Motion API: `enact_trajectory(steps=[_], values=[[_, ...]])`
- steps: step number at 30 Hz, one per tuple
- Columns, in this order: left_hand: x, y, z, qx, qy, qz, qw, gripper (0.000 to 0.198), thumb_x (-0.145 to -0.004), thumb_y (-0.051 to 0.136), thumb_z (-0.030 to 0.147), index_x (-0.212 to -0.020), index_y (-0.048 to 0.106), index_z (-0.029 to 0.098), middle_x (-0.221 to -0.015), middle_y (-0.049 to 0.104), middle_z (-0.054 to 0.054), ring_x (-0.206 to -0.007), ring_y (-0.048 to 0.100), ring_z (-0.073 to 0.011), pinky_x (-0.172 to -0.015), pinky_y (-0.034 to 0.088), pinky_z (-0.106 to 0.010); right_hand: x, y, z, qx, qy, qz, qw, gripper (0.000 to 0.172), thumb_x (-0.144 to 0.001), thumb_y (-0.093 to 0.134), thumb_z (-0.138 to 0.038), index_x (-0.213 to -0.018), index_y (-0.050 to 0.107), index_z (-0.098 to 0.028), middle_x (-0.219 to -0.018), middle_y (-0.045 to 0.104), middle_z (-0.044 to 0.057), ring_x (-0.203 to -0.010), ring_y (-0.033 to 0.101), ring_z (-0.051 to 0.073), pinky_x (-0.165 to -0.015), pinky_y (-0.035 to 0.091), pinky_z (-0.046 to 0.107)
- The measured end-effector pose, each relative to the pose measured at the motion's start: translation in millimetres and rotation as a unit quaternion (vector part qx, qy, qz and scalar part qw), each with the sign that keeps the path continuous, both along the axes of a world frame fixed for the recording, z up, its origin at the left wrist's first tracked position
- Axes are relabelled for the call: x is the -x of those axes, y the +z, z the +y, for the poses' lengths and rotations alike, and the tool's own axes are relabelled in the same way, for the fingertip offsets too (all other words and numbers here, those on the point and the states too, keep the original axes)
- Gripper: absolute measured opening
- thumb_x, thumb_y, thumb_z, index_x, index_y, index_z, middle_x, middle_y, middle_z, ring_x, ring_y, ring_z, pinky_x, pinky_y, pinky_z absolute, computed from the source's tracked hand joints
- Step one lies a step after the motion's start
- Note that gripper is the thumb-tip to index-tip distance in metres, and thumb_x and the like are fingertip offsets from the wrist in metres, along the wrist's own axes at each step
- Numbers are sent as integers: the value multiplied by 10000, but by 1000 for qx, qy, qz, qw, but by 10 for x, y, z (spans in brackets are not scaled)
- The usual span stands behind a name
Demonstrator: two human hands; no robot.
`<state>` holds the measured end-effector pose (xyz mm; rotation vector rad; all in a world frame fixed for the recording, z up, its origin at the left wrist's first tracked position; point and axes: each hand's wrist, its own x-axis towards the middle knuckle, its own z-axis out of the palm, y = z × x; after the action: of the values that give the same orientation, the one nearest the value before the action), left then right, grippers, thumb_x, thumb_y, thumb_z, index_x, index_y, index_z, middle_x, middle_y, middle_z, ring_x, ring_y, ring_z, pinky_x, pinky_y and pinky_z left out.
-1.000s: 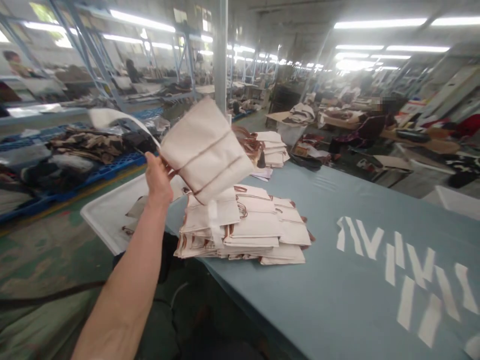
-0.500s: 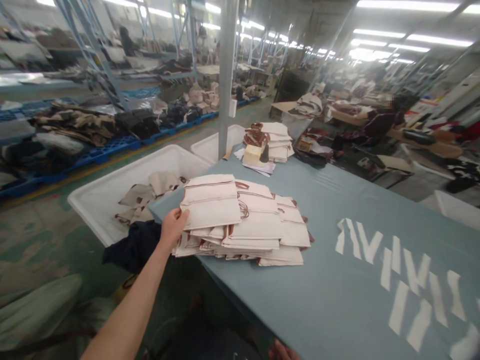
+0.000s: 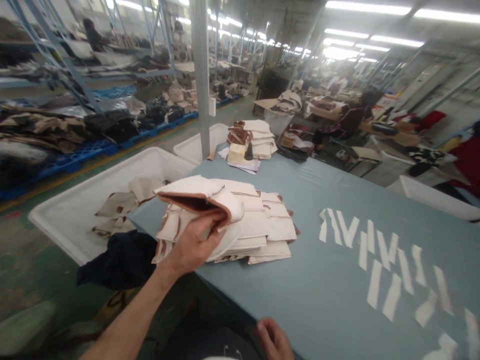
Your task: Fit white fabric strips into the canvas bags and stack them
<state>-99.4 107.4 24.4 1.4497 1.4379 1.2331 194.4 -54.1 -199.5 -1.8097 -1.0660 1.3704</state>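
In the head view my left hand is closed on the edge of a cream fabric bag with brown trim. The bag is lifted and tilted, and its dark opening faces me. Below and beside it, piles of similar cream bags lie on the blue-grey table. My right hand is at the table's near edge, low in the picture. Its fingers are loosely bent and apart, with nothing visible in them.
Pale strips lie spread over the table's right side. At the far end are another bag stack and a yellow box. A white bin with fabric pieces stands left, near a metal post. A seated person is farther back.
My left hand has lifted the top bag off the left pile and turned it so its opening shows. My right hand has come further into view. The whole scene has shifted left.
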Motion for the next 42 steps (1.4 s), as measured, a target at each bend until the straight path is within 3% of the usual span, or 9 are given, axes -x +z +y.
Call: enact_trajectory(steps=[4,7,11,13,20,24,28,35,42], values=[[-380,100,-382,-4,-121,24,992,205,-817,734,297,-1003,777,222,-968,795,-65,-967,729,-282,-957,592,-356,-158,513,262,-75,-40,-28,996,589,-938,597,-769,-1021,757,-209,-1010,783,95,-900,731,274,-857,601,382],[-520,87,-521,68,-171,-35,982,335,-892,712,368,-1186,721,209,-1002,784,-76,-918,734,-265,-808,591,-319,-282,1093,282,-277,-88,-126,949,516,-1018,589,-667,-1219,716,-209,-1155,778,143,-1011,734,297,-877,606,421],[-829,77,-551,223,-220,-209,926,686,-894,770,521,-1446,514,205,-916,773,-47,-708,674,-204,-625,512,-270,-167,1723,116,-533,21,-165,829,519,-1036,578,-666,-1340,635,-248,-1255,737,163,-1171,711,335,-974,589,471],[-1023,75,-545,266,-215,-261,903,762,-831,829,524,-1438,502,199,-885,758,-26,-708,666,-194,-632,504,-263,-25,1888,68,-539,93,-188,816,493,-1024,615,-641,-1320,628,-248,-1196,765,145,-1075,746,306,-927,605,427],[-1397,-55,-620,296,-136,-291,899,775,-778,825,480,-1430,541,171,-684,652,63,-570,580,-154,-573,483,-247,-72,1994,116,-493,73,-367,786,188,-1080,528,-182,-1185,681,-213,-1040,804,105,-884,784,214,-784,629,310],[-1370,-224,-659,164,-161,-138,963,457,-989,571,517,-1241,684,153,-717,689,-3,-687,686,-216,-728,603,-357,-230,1974,73,-492,29,-355,794,153,-1107,540,-189,-1113,692,-211,-904,794,67,-761,763,186,-688,588,270],[-1327,-433,-666,41,-164,32,985,343,-1017,519,399,-1093,772,180,-900,753,-66,-885,729,-267,-838,593,-411,-293,2000,60,-501,17,-352,790,214,-1136,493,-203,-1010,666,-213,-800,762,49,-668,707,173,-630,530,269],[-1353,-565,-625,-88,-145,96,981,371,-905,614,250,-1260,704,193,-1385,729,-153,-1368,621,-368,-1236,422,-604,-527,2148,68,-523,90,-329,781,218,-1151,472,-216,-1082,679,-217,-822,786,64,-687,707,177,-639,523,286],[-1314,-401,-666,-118,-213,101,965,155,-898,602,200,-1005,715,205,-992,788,-71,-961,730,-270,-916,586,-425,-611,2243,63,-514,119,-353,773,202,-1134,482,-191,-1113,682,-213,-843,790,80,-690,713,187,-632,533,296]])
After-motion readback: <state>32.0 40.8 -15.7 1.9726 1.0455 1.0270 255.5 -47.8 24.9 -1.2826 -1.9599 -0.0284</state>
